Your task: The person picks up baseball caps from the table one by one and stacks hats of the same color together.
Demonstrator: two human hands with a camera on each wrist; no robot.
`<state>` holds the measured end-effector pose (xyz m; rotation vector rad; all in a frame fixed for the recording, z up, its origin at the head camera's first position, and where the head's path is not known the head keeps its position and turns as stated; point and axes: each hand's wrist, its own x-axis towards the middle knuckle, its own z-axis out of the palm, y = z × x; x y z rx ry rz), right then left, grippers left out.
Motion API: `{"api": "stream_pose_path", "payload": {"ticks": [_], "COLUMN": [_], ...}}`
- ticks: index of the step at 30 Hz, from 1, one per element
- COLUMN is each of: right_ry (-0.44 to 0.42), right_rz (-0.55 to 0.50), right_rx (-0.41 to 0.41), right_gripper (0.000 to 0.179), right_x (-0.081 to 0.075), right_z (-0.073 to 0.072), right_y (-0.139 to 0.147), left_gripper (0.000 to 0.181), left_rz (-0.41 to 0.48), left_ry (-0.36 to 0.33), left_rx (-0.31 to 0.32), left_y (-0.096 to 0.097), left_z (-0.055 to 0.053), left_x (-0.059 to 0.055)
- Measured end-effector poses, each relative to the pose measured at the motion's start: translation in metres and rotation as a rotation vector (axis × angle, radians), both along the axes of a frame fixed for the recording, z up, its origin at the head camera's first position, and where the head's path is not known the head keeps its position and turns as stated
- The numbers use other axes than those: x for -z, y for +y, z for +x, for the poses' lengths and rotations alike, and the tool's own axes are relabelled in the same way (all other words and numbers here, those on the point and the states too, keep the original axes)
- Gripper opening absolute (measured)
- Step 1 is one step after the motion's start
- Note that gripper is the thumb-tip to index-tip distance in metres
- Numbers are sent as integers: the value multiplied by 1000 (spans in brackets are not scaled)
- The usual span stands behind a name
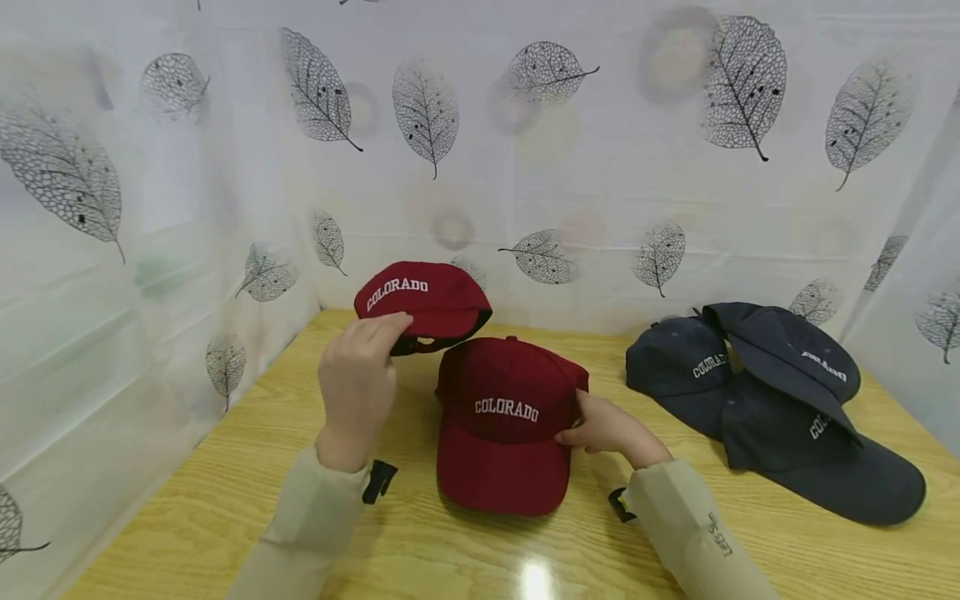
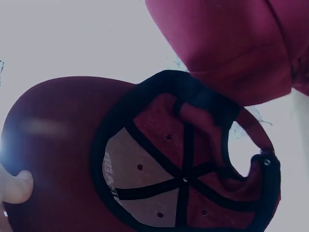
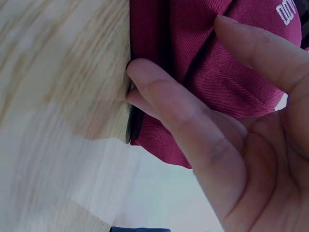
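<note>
My left hand grips a red baseball cap by its brim, holding it up off the table, tilted. In the left wrist view the thumb presses the brim, and the underside of this baseball cap shows its dark sweatband and back strap opening. A second red baseball cap, lettered COLORADO, sits crown up on the table, brim towards me. My right hand pinches its right side, thumb on the front of the crown and fingers low near the tabletop, as the right wrist view shows of this hand.
Three dark navy caps lie overlapping on the right of the wooden table: one cap at the left, one cap on top and one cap in front. A leaf-print curtain hangs behind and along the left.
</note>
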<state>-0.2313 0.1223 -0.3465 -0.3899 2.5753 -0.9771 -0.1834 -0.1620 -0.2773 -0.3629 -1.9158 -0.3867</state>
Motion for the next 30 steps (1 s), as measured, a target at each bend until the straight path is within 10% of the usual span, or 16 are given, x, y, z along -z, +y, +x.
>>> {"api": "stream_pose_path", "payload": {"ticks": [11,18,23,30], "right_ry": [46,279,421,396], "right_rz": [44,89,-117,-555], "right_rx": [-21,51,114,209], "right_gripper": [67,26,32,45], "right_x": [-4,-21,-31,-40], "right_z": [1,2,4,9], "right_y": [3,8,7,3], "left_gripper": [39,40,41,36], "left_rz": [7,2,5,2], "left_ry": [141,207,257,302], "left_rx": [51,108,190,320], "left_y": [10,16,21,30], "left_z": [5,9,12,14], "left_x": [-6,-9,-10,-8]}}
